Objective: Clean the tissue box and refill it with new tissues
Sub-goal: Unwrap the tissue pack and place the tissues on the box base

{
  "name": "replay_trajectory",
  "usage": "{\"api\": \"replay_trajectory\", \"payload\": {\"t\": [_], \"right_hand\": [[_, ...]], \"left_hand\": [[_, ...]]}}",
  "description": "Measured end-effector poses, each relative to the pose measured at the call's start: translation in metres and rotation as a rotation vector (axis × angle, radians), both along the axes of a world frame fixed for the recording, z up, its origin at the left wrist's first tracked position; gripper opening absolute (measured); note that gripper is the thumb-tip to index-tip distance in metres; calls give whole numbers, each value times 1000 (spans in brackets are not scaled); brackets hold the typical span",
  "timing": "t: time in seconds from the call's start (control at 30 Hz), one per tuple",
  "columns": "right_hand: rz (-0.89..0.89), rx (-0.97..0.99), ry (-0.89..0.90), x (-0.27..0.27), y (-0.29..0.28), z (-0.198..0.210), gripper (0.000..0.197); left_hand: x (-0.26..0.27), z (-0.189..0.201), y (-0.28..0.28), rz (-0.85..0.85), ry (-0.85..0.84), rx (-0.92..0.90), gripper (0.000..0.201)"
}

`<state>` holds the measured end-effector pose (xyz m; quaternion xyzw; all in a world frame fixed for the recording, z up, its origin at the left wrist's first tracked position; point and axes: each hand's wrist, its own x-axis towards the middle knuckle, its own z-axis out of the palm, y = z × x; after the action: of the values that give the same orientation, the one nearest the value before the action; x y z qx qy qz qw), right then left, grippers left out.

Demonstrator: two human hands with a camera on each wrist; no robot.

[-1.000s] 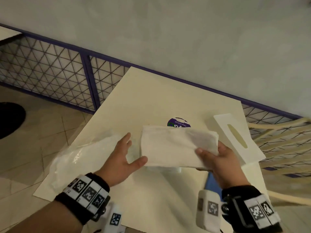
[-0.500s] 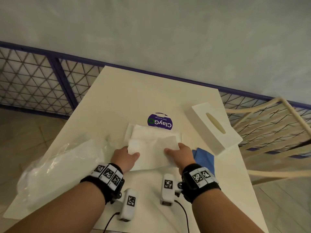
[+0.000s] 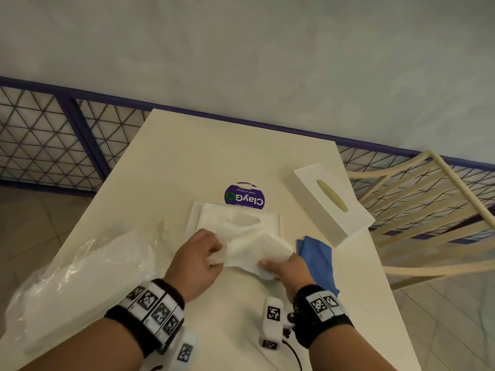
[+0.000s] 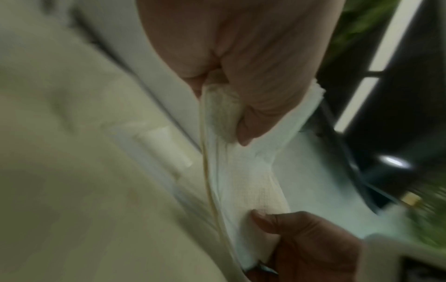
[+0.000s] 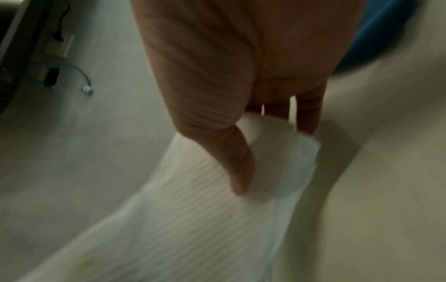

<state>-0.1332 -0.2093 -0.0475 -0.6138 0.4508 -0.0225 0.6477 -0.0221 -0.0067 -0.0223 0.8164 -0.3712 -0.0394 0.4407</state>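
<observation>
Between both hands, white tissue stack (image 3: 251,247) held over bench (image 3: 214,156), sagging in middle. Left hand (image 3: 197,259) grips stack's left end, fingers curled round it. Right hand (image 3: 288,269) pinches right end, thumb on top. Beyond hands, flat white tray (image 3: 277,223) under stack's far edge. Tissue box (image 3: 332,202) beyond right hand, well apart. Blue cloth (image 3: 316,253) just beside right hand. Clear plastic wrapper (image 3: 80,277) left of left hand.

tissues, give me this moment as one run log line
left hand: grips tissues | right hand: grips tissues | tissue box: on table, unfilled | blue cloth: by box
</observation>
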Motion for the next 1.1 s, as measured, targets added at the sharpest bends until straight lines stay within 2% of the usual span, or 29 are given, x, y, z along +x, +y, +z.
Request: {"api": "replay_trajectory", "payload": {"t": [0.07, 0.13, 0.2, 0.27, 0.33, 0.4, 0.47, 0.57, 0.67, 0.73, 0.8, 0.87, 0.97, 1.03, 1.1], "right_hand": [[59, 33, -89, -14, 1, 1, 51], [130, 16, -163, -22, 6, 3, 58], [203, -50, -204, -24, 10, 5, 75], [233, -1, -252, -26, 13, 10, 98], [254, 37, -293, -26, 12, 17, 113], [278, 55, -352, -26, 6, 21, 114], [291, 149, -416, -24, 1, 23, 106], [285, 274, -495, -23, 1, 29, 85], [229, 93, -457, -19, 8, 37, 60], [192, -53, -416, -20, 11, 35, 45], [190, -106, -359, -23, 12, 28, 40], [217, -154, -290, -28, 14, 18, 47], [230, -372, -215, -31, 17, 10, 77], [274, -496, -246, -30, 20, 9, 96], [393, -648, -277, -30, 22, 8, 97]], "left_hand": [[-7, 13, 14, -190, -89, -43, 38], [-13, 20, 27, -310, -189, -81, 28], [-17, 21, 36, -374, -254, -107, 22], [-20, 19, 42, -394, -263, -130, 21], [-22, 19, 46, -343, -204, -182, 22], [-22, 22, 49, -247, -102, -266, 20], [-20, 27, 50, -115, -14, -326, 14], [-16, 31, 45, 49, 125, -330, 28], [-14, 27, 40, 103, 401, -342, 42], [-12, 16, 38, 116, 443, -287, 40], [-11, 0, 36, 110, 491, -244, 39], [-12, -15, 35, 110, 540, -207, 43], [-15, -27, 31, 111, 572, -182, 29], [-14, -28, 27, 122, 587, -208, 21], [-13, -28, 24, 138, 591, -243, 19]]}}
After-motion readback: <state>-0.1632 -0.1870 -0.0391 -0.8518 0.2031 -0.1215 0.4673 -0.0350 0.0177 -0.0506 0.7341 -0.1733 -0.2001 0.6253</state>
